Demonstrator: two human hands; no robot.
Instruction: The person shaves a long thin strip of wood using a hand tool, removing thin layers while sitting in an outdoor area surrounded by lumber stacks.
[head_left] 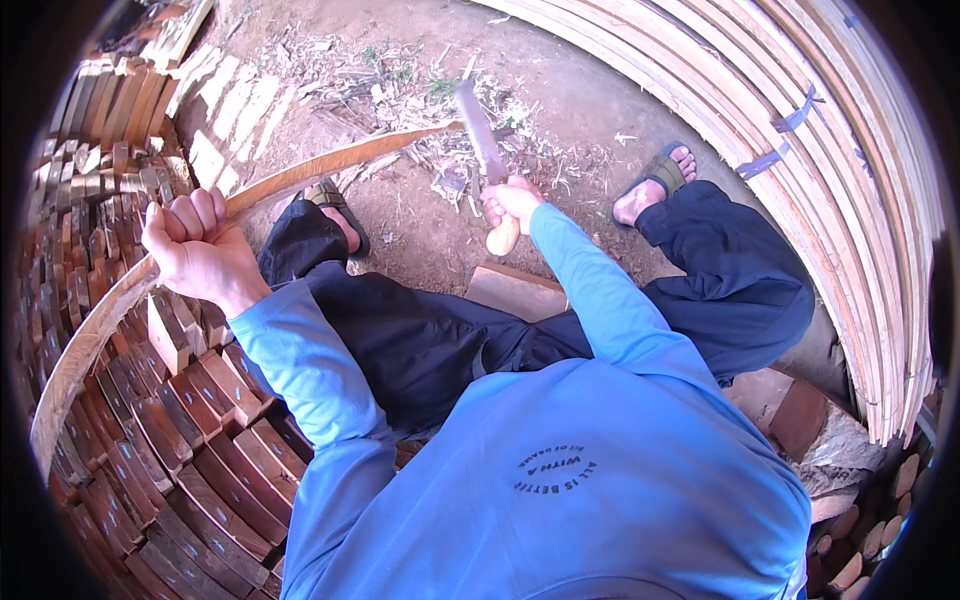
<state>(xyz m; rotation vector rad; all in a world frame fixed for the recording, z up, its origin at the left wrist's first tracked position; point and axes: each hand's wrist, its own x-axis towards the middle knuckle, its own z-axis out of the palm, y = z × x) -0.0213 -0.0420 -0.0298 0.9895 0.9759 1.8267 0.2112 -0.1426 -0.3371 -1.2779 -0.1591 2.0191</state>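
My left hand (197, 248) is closed in a fist around a long, narrow strip of wood (345, 160). The strip runs from the lower left, past my left foot, to a far end near the middle. In my right hand (513, 201) is a machete (480, 130) with a pale wooden handle, whose rounded butt sticks out below my fingers. The blade points away from me and is a little blurred. Its edge lies close beside the strip's far end; whether they touch I cannot tell.
Stacked reddish-brown wood pieces (215, 400) fill the left side. Long pale boards (800, 140), tied with strips, curve along the right. Wood shavings (450, 160) litter the dirt ground between my sandalled feet. A block (517, 290) lies between my legs; cut log ends show at lower right.
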